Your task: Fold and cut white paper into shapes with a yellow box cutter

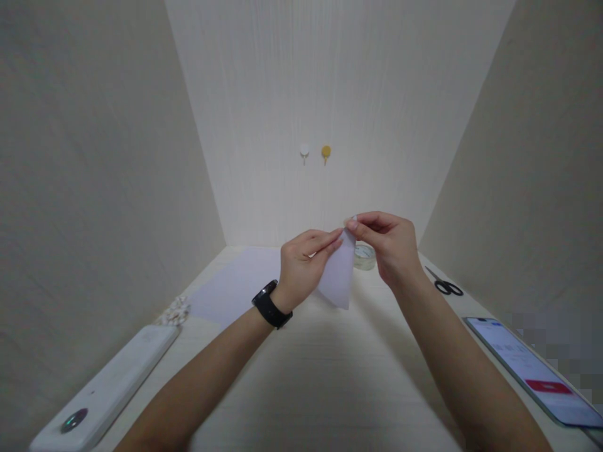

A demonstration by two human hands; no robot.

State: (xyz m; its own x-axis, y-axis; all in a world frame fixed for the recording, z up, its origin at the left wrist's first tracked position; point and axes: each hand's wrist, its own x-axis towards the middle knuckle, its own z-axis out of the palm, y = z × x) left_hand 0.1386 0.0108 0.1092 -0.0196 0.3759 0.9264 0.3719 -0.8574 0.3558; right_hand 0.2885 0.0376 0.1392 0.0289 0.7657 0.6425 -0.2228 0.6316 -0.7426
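A folded piece of white paper hangs between my two hands, above the middle of the table. My left hand, with a black watch on its wrist, pinches the paper's upper left edge. At its top corner, my right hand grips the same paper between thumb and forefinger. Just behind the paper and partly covered by it lies a roll of clear tape. A larger white sheet rests flat on the table, left of my left hand, which hides part of it.
Black-handled scissors and a phone with a lit screen lie at the right. To the left are a white device with a round lens and a small pile of whitish pieces. A white hook and yellow hook are on the back wall.
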